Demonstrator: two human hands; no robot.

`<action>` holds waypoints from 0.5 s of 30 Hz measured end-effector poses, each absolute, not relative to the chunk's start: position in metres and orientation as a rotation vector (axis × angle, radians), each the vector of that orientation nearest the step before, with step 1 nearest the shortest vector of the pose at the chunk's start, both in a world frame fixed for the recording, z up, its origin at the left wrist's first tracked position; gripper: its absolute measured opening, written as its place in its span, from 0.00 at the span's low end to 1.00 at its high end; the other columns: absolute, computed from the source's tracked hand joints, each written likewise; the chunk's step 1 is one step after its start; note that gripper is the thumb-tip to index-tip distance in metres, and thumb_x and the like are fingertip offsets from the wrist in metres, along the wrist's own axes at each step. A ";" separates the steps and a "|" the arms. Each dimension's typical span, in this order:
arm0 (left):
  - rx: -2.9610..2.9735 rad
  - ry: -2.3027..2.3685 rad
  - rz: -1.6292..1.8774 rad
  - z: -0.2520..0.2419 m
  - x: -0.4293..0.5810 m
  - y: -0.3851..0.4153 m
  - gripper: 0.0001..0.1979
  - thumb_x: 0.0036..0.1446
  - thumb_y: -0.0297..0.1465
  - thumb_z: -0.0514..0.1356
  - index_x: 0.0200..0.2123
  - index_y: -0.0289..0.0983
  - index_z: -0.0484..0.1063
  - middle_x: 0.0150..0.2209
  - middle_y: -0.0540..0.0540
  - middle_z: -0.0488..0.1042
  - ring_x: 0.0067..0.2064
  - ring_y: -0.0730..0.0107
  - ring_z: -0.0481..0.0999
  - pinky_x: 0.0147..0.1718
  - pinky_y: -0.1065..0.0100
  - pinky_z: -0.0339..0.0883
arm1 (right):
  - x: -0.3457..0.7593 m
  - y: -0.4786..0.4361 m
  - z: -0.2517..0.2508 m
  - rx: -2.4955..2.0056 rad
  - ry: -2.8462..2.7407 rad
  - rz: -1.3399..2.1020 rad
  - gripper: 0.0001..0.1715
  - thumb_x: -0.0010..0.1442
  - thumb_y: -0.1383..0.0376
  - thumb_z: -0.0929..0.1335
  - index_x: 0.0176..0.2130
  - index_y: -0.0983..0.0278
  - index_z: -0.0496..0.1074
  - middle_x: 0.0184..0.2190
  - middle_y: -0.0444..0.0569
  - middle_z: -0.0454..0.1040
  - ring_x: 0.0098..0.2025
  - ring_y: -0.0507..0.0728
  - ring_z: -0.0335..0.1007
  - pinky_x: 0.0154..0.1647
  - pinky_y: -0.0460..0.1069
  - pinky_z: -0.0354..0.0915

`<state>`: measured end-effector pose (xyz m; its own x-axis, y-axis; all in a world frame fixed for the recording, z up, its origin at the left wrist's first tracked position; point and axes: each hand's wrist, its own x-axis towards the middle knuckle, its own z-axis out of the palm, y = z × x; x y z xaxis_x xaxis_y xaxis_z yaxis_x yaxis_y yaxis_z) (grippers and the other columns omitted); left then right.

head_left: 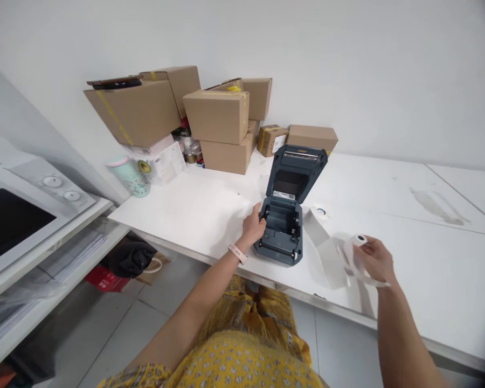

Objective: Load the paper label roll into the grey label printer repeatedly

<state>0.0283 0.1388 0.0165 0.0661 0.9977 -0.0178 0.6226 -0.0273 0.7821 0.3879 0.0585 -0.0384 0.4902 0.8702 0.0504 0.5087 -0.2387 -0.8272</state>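
Left hand (254, 226)'s on the left side of the open printer (281, 238), right by the front edge of the white table (210, 207); can't tell how tight. Right hand (378, 261)'s holding a small white roll (354, 241), loose paper strip (327, 261) sprawled between the 2. IMO 1 careless tug could crease that slack, or an elbow bump could shove the printer over.
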 end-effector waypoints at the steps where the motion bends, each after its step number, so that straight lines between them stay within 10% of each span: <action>1: 1.716 1.623 0.765 0.017 0.028 0.139 0.32 0.60 0.28 0.53 0.68 0.39 0.54 0.56 0.39 0.75 0.58 0.56 0.73 0.57 0.58 0.64 | 0.383 0.059 -0.046 -1.926 -1.114 0.549 0.32 0.47 0.44 0.69 0.47 0.58 0.67 0.43 0.61 0.77 0.49 0.74 0.76 0.48 0.65 0.73; 9: 1.705 1.597 0.796 0.016 0.027 0.138 0.30 0.60 0.27 0.53 0.66 0.40 0.58 0.56 0.42 0.75 0.58 0.59 0.74 0.58 0.59 0.63 | 0.384 0.043 -0.037 -1.823 -1.056 0.780 0.41 0.44 0.56 0.73 0.58 0.52 0.66 0.57 0.57 0.72 0.62 0.68 0.67 0.58 0.61 0.69; 15: 1.778 1.602 0.748 0.018 0.027 0.139 0.31 0.59 0.26 0.51 0.66 0.44 0.58 0.52 0.45 0.77 0.53 0.55 0.76 0.56 0.56 0.64 | 0.378 0.065 0.013 -1.735 -1.045 0.377 0.28 0.56 0.59 0.67 0.56 0.57 0.69 0.54 0.62 0.75 0.57 0.65 0.73 0.59 0.59 0.68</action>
